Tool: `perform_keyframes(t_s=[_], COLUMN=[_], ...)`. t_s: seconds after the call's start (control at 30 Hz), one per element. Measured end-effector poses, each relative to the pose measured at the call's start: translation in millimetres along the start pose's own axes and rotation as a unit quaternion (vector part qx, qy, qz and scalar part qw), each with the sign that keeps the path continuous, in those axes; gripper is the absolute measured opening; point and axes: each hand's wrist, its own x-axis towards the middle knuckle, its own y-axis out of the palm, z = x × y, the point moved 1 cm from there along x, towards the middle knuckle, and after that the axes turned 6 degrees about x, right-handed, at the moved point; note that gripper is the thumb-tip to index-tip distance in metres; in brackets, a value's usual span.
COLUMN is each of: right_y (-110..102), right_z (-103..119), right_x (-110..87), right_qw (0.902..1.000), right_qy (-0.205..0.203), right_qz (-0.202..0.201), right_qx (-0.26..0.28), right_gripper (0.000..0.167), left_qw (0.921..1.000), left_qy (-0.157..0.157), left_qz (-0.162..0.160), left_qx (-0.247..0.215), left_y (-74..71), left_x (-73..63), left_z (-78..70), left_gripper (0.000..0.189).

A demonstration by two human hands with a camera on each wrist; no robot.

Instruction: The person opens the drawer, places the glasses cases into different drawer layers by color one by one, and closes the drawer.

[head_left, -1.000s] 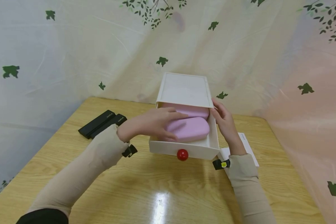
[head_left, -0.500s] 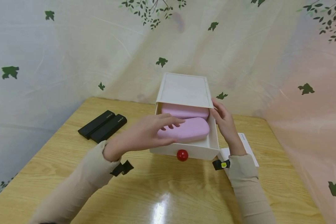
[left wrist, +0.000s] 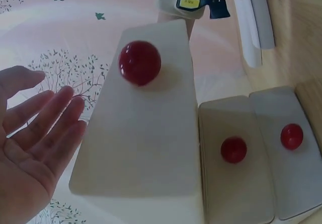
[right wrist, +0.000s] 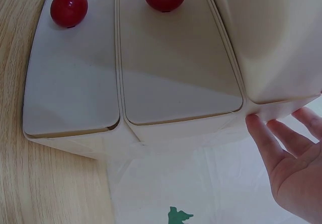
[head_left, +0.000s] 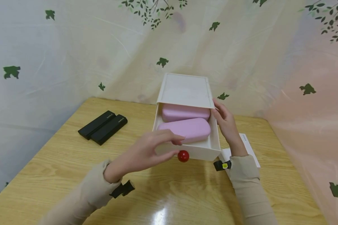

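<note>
2 pink cases (head_left: 190, 128) | long axes ~L-R | drwr (head_left: 203, 152) front nearside

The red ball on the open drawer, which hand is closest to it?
Left. The left hand is just beside the red ball, not gripping it. The right hand is farther back, at the right side of the white drawer unit.

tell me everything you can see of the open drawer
The drawer is the top of three, off-white and plastic-looking, with one glossy round red knob on its front. It is pulled partway out, open-topped, its rear hidden in the cabinet. Two pink cases lie inside, one behind the other. The left hand is near its front, clear of the knob in the left wrist view; whether it touches the drawer is unclear.
</note>
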Motion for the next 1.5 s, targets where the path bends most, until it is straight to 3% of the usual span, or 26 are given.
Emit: perform_keyframes(t_s=[0.2, 0.5, 0.67, 0.87, 1.3, 1.5], right_y=[-1, 0, 1, 2, 2, 2], right_z=[0, 1, 1, 1, 2, 2], right_x=[-0.4, 0.1, 0.2, -0.1, -0.5, -0.7], right_qw=[1.0, 1.0, 1.0, 1.0, 1.0, 1.0], right_qy=[-0.001, 0.001, 0.0, -0.003, 0.0, 0.0], right_qz=[0.001, 0.001, 0.0, -0.001, -0.002, -0.003], right_qx=[0.002, 0.003, 0.003, 0.002, 0.009, 0.003], right_gripper=[0.048, 0.048, 0.048, 0.048, 0.047, 0.047], left_qw=[0.9976, 0.9904, 0.9748, 0.9491, 0.9198, 0.9075], left_qy=[0.002, -0.058, -0.134, -0.216, -0.298, -0.309], left_qz=[-0.013, -0.001, 0.014, 0.03, 0.004, -0.018], left_qx=[-0.067, -0.125, -0.178, -0.228, -0.256, -0.284], left_y=[10.7, 30.2, 43.7, 59.2, 76.5, 87.0], left_x=[-10.2, -23.1, -30.9, -39.2, -42.9, -44.6], left_z=[-3.4, -1.0, 3.4, 7.0, 9.9, 11.5], left_gripper=[0.027, 0.023, 0.017, 0.013, 0.017, 0.022])
